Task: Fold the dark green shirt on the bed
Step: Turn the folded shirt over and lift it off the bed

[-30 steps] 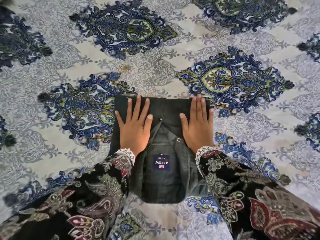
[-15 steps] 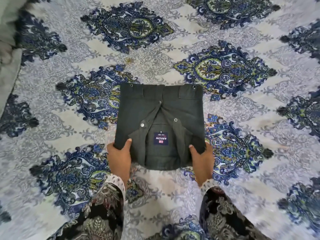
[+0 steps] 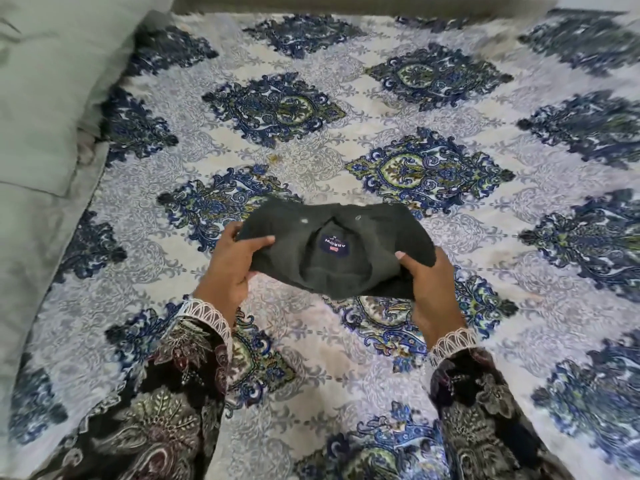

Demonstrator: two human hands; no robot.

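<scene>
while both hands grip it, folded shirt sags between.

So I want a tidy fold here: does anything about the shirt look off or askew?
Slightly. The folded dark green shirt sags in the middle between the left hand and right hand gripping its near corners, so its edges bow instead of lying square. No damage shows; the bedspread looks smooth.

My two bare hands, left hand, right hand, my long black sleeves with paisley floral print, white lace cuffs
</scene>
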